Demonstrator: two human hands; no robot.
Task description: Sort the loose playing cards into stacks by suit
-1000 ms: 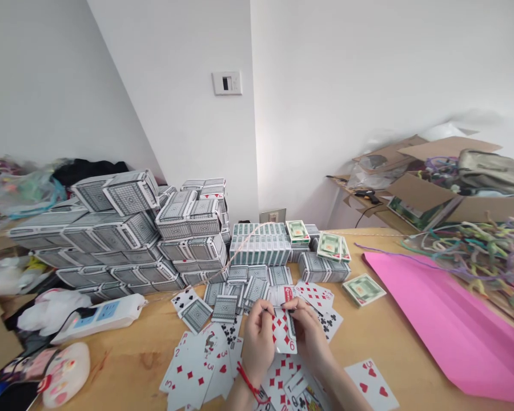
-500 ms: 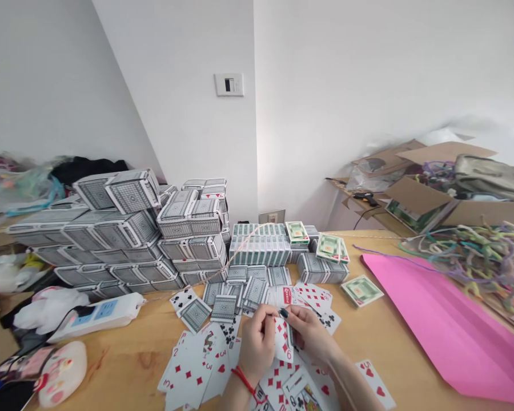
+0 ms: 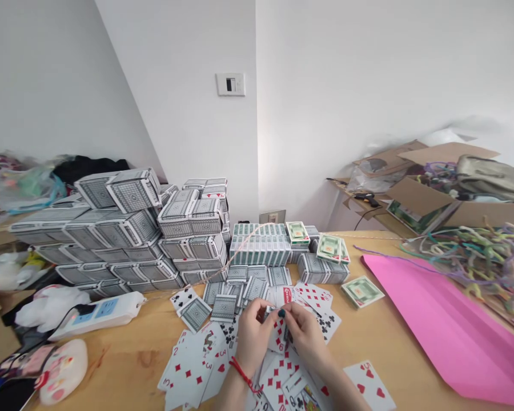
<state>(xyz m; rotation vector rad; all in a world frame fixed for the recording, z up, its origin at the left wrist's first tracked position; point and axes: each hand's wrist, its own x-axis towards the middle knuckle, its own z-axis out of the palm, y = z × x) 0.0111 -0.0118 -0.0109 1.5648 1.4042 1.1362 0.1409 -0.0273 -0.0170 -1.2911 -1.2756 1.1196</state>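
My left hand (image 3: 254, 331), a red string round its wrist, is closed on a playing card (image 3: 278, 337) with red diamonds. Close beside it, my right hand (image 3: 302, 328), with a dark thumbnail, pinches the upper part of the same card. Loose face-up cards (image 3: 188, 365) lie under and left of my hands. A five of hearts (image 3: 370, 385) is on the table right of my right forearm. Face-down grey cards (image 3: 223, 308) and a red-labelled card (image 3: 288, 294) lie just beyond my fingers.
Stacked grey card-patterned blocks (image 3: 132, 191) rise at the left. Green card boxes (image 3: 362, 291) sit at the back right, near a pink sheet (image 3: 445, 337). A white power strip (image 3: 107, 311) lies at the left, and tangled yarn (image 3: 475, 251) and cardboard boxes (image 3: 488, 212) at the right.
Both hands have drawn closer together and the held card sits slightly higher and further left. More of the five of hearts shows beside my right forearm.
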